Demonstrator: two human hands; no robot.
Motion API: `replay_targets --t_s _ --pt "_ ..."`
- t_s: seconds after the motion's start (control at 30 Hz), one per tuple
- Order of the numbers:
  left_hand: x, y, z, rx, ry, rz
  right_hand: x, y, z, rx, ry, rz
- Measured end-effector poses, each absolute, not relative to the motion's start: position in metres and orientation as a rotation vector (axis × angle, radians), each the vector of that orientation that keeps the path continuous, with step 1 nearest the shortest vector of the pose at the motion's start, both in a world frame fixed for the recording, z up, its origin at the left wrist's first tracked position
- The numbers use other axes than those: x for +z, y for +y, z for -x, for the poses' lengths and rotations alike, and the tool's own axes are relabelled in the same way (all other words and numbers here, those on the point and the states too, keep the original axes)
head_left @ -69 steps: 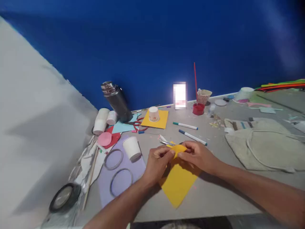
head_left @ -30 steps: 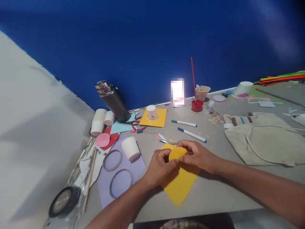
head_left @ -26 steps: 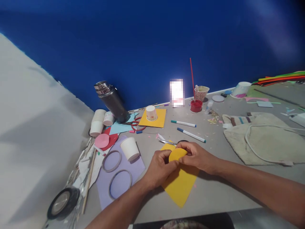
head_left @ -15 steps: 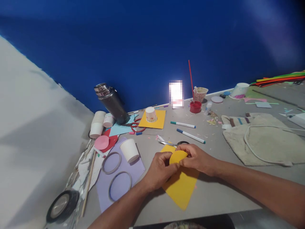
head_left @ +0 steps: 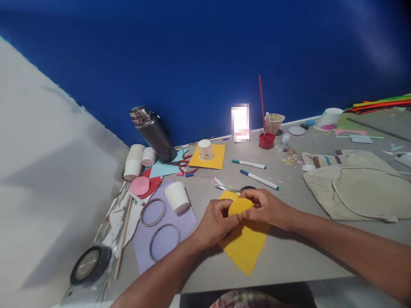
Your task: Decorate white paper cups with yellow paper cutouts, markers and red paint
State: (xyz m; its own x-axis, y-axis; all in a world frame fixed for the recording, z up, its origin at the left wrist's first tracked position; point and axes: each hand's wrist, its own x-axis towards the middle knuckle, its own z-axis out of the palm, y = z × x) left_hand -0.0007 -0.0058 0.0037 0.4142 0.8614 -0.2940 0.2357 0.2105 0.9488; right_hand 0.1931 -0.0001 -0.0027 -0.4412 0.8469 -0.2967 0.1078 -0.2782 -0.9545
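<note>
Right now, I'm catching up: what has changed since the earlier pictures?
The rounded yellow paper-like piece has turned, showing more surface; the near corner of the yellow paper-like sheet shifted slightly right. The left hand and right hand still hold the piece; the metal scissors stayed.

The disc (head_left: 240, 206) is between the left hand (head_left: 218, 220) and the right hand (head_left: 265, 208), over a sheet (head_left: 248, 250) on the table (head_left: 295, 261). Just behind it lie scissors (head_left: 229, 189), and beyond those two markers (head_left: 249, 164). Over to the left, a cup (head_left: 177, 196) and two hoops (head_left: 165, 206) rest on a second sheet (head_left: 188, 220), the flask (head_left: 157, 139) behind them, a roll (head_left: 91, 265) farther left. To the right, a cable (head_left: 334, 185) crosses a pouch (head_left: 369, 190).
</note>
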Motion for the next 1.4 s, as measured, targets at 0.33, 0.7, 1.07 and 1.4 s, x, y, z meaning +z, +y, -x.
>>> replay_targets --t_s 0.33,0.7,1.07,1.4 --pt "0.003 -0.001 0.002 0.732 1.112 -1.259 -0.005 -0.001 -0.196 1.437 -1.503 1.176" --pt "0.002 0.0 0.008 0.798 0.98 -1.206 -0.009 0.005 -0.2 0.879 -1.693 1.117" --pt "0.001 0.006 0.006 0.774 1.1 -1.034 -0.003 0.014 -0.207 1.024 -1.726 1.112" --pt "0.008 0.02 0.015 0.989 1.258 -0.984 -0.017 0.025 -0.215 0.488 -2.275 1.715"
